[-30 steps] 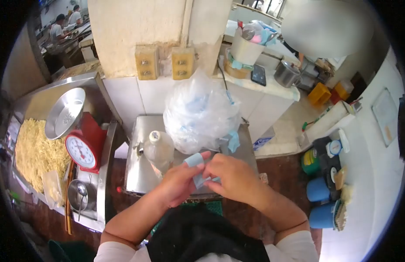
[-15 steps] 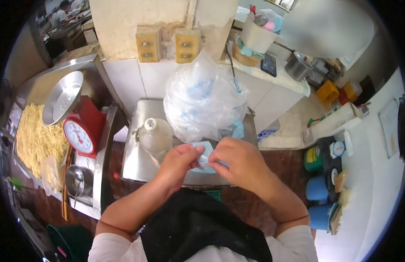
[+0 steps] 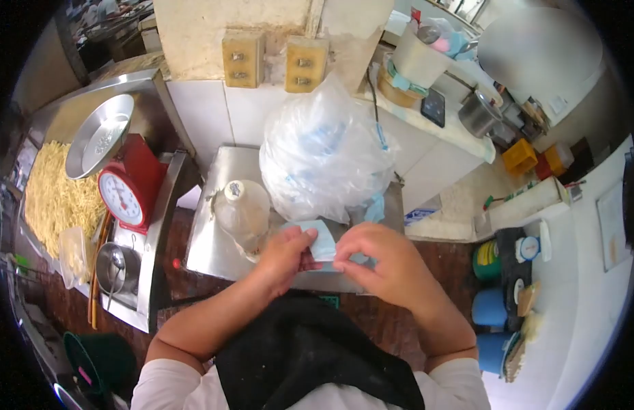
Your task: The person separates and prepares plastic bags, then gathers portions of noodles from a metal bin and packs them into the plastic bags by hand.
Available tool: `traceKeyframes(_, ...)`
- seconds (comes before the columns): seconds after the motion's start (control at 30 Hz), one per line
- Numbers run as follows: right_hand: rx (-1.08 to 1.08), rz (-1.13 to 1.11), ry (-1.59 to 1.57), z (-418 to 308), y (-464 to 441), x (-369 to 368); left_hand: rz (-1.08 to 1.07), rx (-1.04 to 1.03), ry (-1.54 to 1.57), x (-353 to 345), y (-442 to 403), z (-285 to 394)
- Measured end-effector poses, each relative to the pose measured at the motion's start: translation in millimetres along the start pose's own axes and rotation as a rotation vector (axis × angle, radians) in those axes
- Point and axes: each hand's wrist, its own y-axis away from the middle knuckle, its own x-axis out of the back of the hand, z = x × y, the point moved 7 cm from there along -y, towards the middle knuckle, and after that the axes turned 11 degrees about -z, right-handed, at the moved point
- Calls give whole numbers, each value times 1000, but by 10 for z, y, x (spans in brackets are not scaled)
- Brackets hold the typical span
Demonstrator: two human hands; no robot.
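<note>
Held at the centre of the frame, between left hand (image 3: 286, 256) and right hand (image 3: 377, 263): pale blue sheet (image 3: 323, 243), thin, straight-edged, slightly tilted. Cannot tell paper from plastic. At left hand, gripped between thumb and curled fingers; at right hand, right edge pinched between thumb and forefinger.

Just above the sheet in the frame, bulging plastic bag (image 3: 323, 160): translucent, wrinkled, glossy, with blue patches showing through. Left of the bag, clear bottle (image 3: 242, 213), round-shouldered, pale-capped. Beneath both, smooth metal tabletop (image 3: 206, 249), with dull sheen. At left of frame, red scale (image 3: 145, 174), boxy, with round white dial and shallow shiny pan; beside it, heap of yellow strands (image 3: 57, 198), thin and tangled. Lower left, round metal pot (image 3: 129, 273) with spoon (image 3: 115, 277) inside.
</note>
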Motion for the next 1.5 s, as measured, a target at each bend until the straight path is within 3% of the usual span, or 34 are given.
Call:
traceKeyframes(0.07,18,36,-88,10,-77,94,26,-11,-158,29,23,-2)
traceKeyframes(0.1,-89,100,-260,121,-113,155,23,-15,-159,94,32,-58)
traceKeyframes(0.17,-196,169,-427,289,-237,235,-126,-286,-873,-16,83,87)
traceKeyframes(0.2,-176,233,-462,372,-341,296,-104,-375,-1043,-82,167,170)
traceKeyframes(0.33,-144,307,-521,369,-590,438,-40,-501,-1334,-545,503,737)
traceKeyframes(0.4,-122,305,-539,316,-665,482,17,-932,-1190,-710,596,1069)
traceKeyframes(0.47,-84,365,-533,230,-708,564,175,-922,-886,-616,324,1264)
traceKeyframes(0.57,-101,424,-543,255,-794,590,372,-933,-686,-452,-16,1428)
traceKeyframes(0.6,-96,419,-530,267,-833,578,438,-827,-788,-414,-56,1383)
traceKeyframes(0.7,-137,385,-505,429,-904,442,336,-922,-687,-349,-271,1166)
traceKeyframes(0.77,-160,415,-378,533,-942,417,314,-852,-563,-329,-294,1096)
traceKeyframes(0.97,-199,416,-212,612,-960,432,370,-847,-749,-413,-44,1024)
traceKeyframes(1.1,-120,439,-140,642,-994,428,203,-937,-1078,-829,357,1140)
traceKeyframes(1.17,-86,463,-7,582,-1020,457,168,-761,-1234,-901,194,1297)
traceKeyframes(1.27,-25,487,91,592,-1063,482,373,-658,-1301,-729,37,1430)
traceKeyframes(1.5,36,455,-63,756,-1141,563,467,-670,-1285,-660,-63,1370)
